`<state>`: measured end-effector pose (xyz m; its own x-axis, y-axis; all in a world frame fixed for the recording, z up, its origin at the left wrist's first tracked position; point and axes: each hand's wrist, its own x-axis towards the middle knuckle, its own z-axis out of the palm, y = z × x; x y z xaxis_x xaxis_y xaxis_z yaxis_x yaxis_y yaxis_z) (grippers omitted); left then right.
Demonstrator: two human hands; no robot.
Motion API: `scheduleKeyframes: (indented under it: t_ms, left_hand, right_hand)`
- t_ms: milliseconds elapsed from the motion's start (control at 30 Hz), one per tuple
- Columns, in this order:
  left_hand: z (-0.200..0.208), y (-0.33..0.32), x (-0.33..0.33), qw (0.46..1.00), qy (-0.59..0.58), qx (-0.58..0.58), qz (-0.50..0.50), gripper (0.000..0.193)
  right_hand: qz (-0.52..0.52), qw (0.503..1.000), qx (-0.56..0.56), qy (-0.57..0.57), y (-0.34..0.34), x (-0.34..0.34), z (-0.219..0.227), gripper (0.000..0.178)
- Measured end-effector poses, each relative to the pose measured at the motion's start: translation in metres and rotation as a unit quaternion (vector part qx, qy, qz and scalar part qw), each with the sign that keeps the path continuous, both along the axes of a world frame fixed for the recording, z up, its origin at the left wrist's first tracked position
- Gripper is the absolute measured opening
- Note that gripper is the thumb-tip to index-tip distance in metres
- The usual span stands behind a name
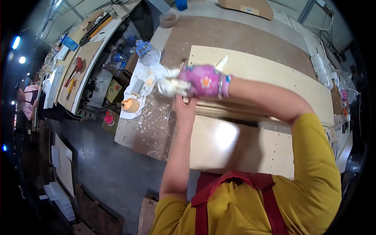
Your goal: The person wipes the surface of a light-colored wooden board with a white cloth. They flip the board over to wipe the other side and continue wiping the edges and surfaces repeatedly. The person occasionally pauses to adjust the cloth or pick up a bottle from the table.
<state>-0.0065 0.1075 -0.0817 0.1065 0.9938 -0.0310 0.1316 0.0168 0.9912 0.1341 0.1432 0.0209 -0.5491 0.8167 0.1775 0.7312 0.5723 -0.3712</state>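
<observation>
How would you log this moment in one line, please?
left hand: at left end of panel stack | right hand: white-covered, blurred, beside left hand | white cloth: on table, left of stack

One left hand and one right hand show, with one stack of boards, its layers too blurred to count. There are one jug, one orange tub, two blue containers, one box, one red tool and one yellow tool.
</observation>
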Motion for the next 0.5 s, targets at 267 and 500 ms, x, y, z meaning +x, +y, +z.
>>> scheduleKeyframes:
  t_ms: [267,500]
  left_hand:
    - [-0.013,0.003,0.003,0.999,-0.012,0.045,0.027,0.052]
    - [0.002,-0.007,0.013,0.994,-0.102,0.043,0.028,0.053]
  right_hand:
    - [0.023,0.995,0.085,-0.053,0.004,-0.012,-0.014,0.03]
    - [-0.22,0.972,0.019,-0.078,0.067,0.034,-0.014,0.028]
